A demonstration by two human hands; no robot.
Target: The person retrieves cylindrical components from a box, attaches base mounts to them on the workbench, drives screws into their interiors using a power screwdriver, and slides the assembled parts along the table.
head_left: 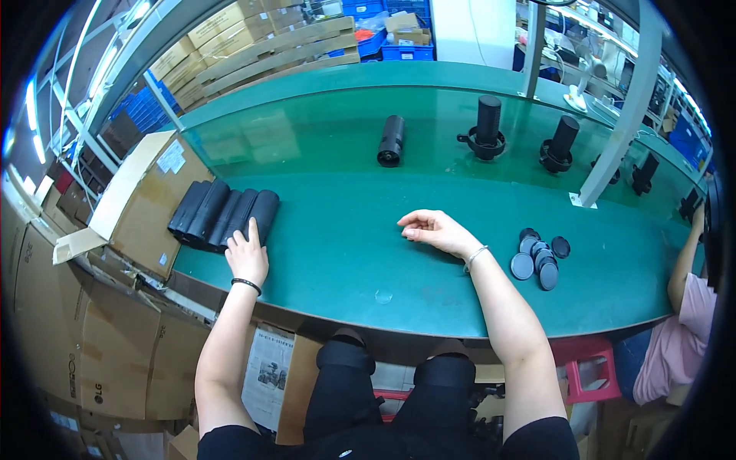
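At the left of the green table lies a row of several black cylinders (pixel 228 211), side by side. My left hand (pixel 247 258) is at their near end, fingers stretched out, with the fingertips at the rightmost cylinders and not wrapped round any. Over the middle of the table is my right hand (pixel 437 232), its fingers loosely curved and nothing visible in them. Right of that forearm sits a small pile of round dark caps (pixel 534 255). Farther back, a single black cylinder (pixel 391 141) lies on the raised green strip.
An opened cardboard box (pixel 153 203) stands left of the cylinders. Black cylinders in ringed bases (pixel 487 130) stand along the back right, near a metal post (pixel 625 107). A co-worker in a pink sleeve (pixel 694 310) sits at the right, beside a red stool (pixel 590 369).
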